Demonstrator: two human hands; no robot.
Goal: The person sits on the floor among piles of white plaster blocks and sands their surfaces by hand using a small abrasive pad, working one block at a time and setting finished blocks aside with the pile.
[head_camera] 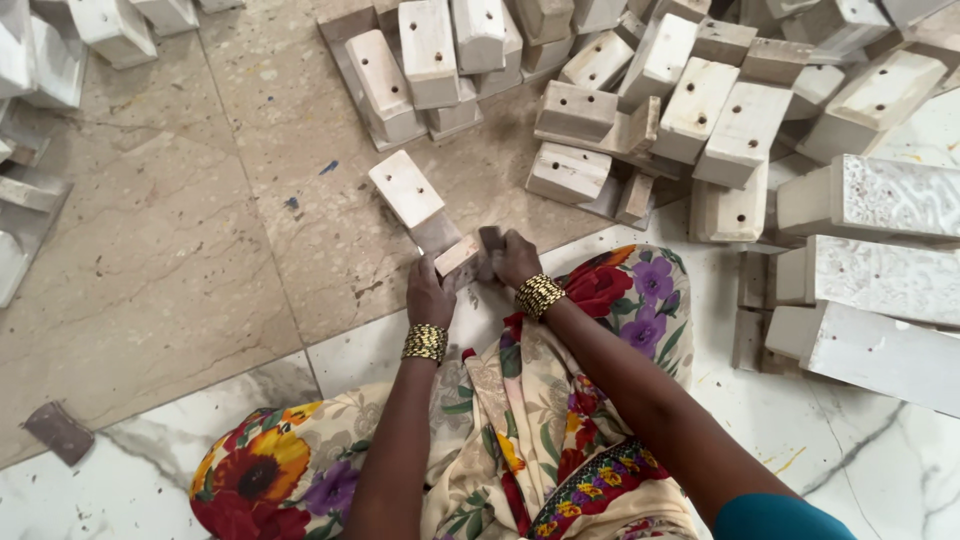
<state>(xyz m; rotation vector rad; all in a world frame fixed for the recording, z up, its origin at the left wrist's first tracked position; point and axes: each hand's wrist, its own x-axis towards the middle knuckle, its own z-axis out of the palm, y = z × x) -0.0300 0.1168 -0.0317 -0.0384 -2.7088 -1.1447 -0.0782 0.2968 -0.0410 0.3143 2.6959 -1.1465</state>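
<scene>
A white-painted wooden block (pixel 412 196) with a bare, narrower lower end rests tilted on the floor in front of my knees. My left hand (pixel 428 296) grips its near end from below. My right hand (pixel 515 258) presses a small dark piece of sandpaper (pixel 489 240) against the block's near end. Both wrists wear gold beaded bangles. I sit on the floor in a flowered garment.
A big heap of similar white blocks with drilled holes (pixel 690 100) lies ahead and to the right. Larger white pieces (pixel 880 270) are stacked at right. More blocks (pixel 40 60) lie at upper left. A brown scrap of sandpaper (pixel 58 432) lies at lower left.
</scene>
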